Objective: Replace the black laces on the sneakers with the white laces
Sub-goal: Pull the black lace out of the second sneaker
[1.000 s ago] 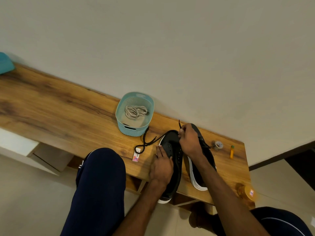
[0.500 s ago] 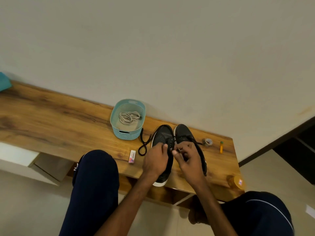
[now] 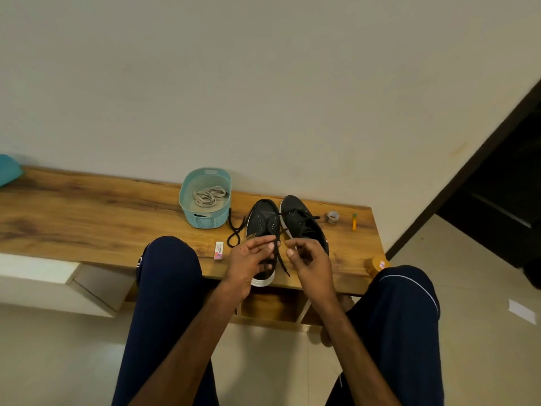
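Two black sneakers stand side by side on the wooden bench (image 3: pixel 87 218). The left sneaker (image 3: pixel 261 222) has bare eyelets. The right sneaker (image 3: pixel 303 222) holds a black lace (image 3: pixel 281 257) that runs toward me and hangs between my hands. My left hand (image 3: pixel 248 260) pinches this lace near its fingertips. My right hand (image 3: pixel 311 260) hovers just right of it, fingers loosely curled and a small gap to the lace. Another black lace (image 3: pixel 235 231) lies loose on the bench, left of the sneakers. White laces (image 3: pixel 208 196) lie coiled in the teal basket (image 3: pixel 205 219).
A small eraser packet (image 3: pixel 218 249) lies near the bench's front edge. A tape roll (image 3: pixel 332 216) and an orange stick (image 3: pixel 354 221) sit right of the sneakers, with an orange jar (image 3: pixel 376 265) at the bench corner. My knees flank the hands. A teal object (image 3: pixel 8 171) is far left.
Both hands have drawn back from the sneakers toward me, pulling a length of black lace out of the right sneaker. The camera has tilted, and the bench now looks level.
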{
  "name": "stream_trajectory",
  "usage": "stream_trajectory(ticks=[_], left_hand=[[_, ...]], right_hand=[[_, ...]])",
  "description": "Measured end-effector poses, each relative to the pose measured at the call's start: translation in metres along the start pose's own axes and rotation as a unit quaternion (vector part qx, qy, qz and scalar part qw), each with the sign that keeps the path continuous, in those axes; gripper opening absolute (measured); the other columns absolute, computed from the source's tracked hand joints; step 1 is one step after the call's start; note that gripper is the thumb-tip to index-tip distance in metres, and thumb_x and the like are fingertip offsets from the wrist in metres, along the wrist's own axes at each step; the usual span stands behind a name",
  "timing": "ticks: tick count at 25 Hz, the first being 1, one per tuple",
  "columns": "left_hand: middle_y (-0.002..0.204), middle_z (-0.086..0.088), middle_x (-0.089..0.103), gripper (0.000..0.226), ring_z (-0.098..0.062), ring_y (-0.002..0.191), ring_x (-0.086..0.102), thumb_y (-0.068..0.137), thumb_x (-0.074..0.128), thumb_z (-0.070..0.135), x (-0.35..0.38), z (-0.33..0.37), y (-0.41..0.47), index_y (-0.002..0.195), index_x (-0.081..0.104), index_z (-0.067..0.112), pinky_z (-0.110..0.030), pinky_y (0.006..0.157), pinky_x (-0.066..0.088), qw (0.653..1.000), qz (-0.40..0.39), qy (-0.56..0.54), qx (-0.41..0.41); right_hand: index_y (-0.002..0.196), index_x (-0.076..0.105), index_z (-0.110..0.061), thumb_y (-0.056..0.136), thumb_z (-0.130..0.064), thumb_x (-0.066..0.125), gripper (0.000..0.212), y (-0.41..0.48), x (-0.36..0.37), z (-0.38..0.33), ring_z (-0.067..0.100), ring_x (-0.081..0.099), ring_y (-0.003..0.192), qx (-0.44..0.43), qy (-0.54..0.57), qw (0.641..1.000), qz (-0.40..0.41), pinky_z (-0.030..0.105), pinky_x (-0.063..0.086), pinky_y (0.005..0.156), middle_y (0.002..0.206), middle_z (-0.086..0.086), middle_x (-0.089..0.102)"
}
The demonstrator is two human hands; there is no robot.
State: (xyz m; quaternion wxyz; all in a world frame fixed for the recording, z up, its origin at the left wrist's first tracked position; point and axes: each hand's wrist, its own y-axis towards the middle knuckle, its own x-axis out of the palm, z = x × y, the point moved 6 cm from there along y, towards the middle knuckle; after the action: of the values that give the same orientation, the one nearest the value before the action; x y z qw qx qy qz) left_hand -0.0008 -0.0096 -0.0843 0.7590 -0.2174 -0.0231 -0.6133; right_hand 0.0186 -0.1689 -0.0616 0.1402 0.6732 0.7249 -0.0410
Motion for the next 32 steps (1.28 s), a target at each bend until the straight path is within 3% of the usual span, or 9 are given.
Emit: stream_trajectory(ticks=[4,10,13,16,20,24,28,30,32], left_hand=[[0.099,0.001,0.077,0.025,-0.010,0.088,0.072,0.093,0.061,0.003,0.010,0.006,-0.007,0.106,0.072,0.022,-0.021,0.066,0.055,0.989,0.007,0.126,0.078],[0.104,0.010,0.071,0.029,-0.002,0.094,0.066,0.095,0.059,0.007,0.014,0.005,-0.003,0.116,0.071,0.023,-0.018,0.081,0.055,0.906,0.011,0.372,0.203],[0.114,0.010,0.064,0.038,0.001,0.099,0.060,0.094,0.055,-0.001,0.011,0.011,0.000,0.117,0.068,0.026,-0.008,0.083,0.048,0.905,0.006,0.365,0.220],[0.129,0.008,0.052,0.052,0.000,0.112,0.052,0.091,0.052,-0.008,0.011,0.008,0.008,0.125,0.063,0.029,-0.006,0.090,0.043,0.887,-0.069,0.409,0.204],[0.133,0.005,0.054,0.028,-0.003,0.119,0.049,0.096,0.054,0.006,0.017,0.008,0.009,0.118,0.068,0.017,-0.014,0.100,0.042,0.858,-0.107,0.446,0.232],[0.136,0.005,0.053,0.029,-0.007,0.121,0.048,0.100,0.051,0.021,0.022,0.017,0.003,0.126,0.064,0.019,-0.024,0.099,0.044,0.792,-0.081,0.527,0.297],[0.140,0.001,0.052,0.035,-0.016,0.127,0.047,0.096,0.049,0.031,0.034,0.023,-0.011,0.124,0.065,0.019,-0.033,0.101,0.044,0.702,-0.090,0.596,0.379],[0.141,0.002,0.051,0.034,-0.015,0.128,0.045,0.094,0.049,0.031,0.037,0.020,-0.013,0.122,0.066,0.021,-0.032,0.102,0.042,0.714,-0.112,0.581,0.375],[0.140,0.003,0.050,0.030,-0.009,0.126,0.047,0.096,0.051,0.027,0.036,0.020,-0.011,0.120,0.065,0.019,-0.025,0.101,0.041,0.774,-0.136,0.510,0.349]], right_hand=[[0.110,0.068,-0.017,0.103,-0.042,0.044,0.035,-0.008,0.023,0.020,0.021,0.071,0.088,0.203,0.121,0.965,-0.110,0.034,0.058,0.082,0.098,0.004,0.074],[0.104,0.067,-0.010,0.104,-0.036,0.046,0.034,-0.008,0.033,0.029,0.018,0.062,0.069,0.232,0.079,0.960,-0.137,0.029,0.053,0.066,0.075,0.005,0.068],[0.101,0.068,-0.009,0.105,-0.023,0.047,0.026,-0.005,0.029,0.028,0.014,0.055,0.066,0.199,0.058,0.966,-0.153,0.028,0.048,0.067,0.065,-0.001,0.060],[0.105,0.068,-0.005,0.106,-0.021,0.044,0.029,-0.010,0.031,0.013,0.013,0.056,0.065,0.195,0.112,0.950,-0.216,0.027,0.050,0.067,0.069,0.003,0.060],[0.114,0.065,0.001,0.106,-0.024,0.043,0.034,-0.016,0.032,-0.002,0.021,0.064,0.079,0.224,0.240,0.900,-0.288,0.033,0.055,0.077,0.085,0.012,0.066],[0.109,0.067,-0.003,0.104,-0.048,0.033,0.057,-0.018,0.031,-0.001,0.027,0.068,0.090,0.257,0.280,0.866,-0.325,0.036,0.057,0.084,0.095,0.018,0.068],[0.093,0.069,-0.006,0.100,-0.046,0.041,0.049,-0.022,0.031,-0.002,0.024,0.069,0.080,0.257,0.274,0.863,-0.337,0.031,0.058,0.074,0.078,0.014,0.068],[0.089,0.069,-0.005,0.100,-0.042,0.044,0.046,-0.025,0.032,-0.004,0.024,0.070,0.076,0.249,0.297,0.851,-0.355,0.030,0.058,0.073,0.072,0.013,0.068],[0.094,0.069,-0.001,0.102,-0.036,0.045,0.043,-0.024,0.031,-0.010,0.027,0.072,0.079,0.224,0.348,0.833,-0.368,0.032,0.059,0.076,0.079,0.016,0.071]])
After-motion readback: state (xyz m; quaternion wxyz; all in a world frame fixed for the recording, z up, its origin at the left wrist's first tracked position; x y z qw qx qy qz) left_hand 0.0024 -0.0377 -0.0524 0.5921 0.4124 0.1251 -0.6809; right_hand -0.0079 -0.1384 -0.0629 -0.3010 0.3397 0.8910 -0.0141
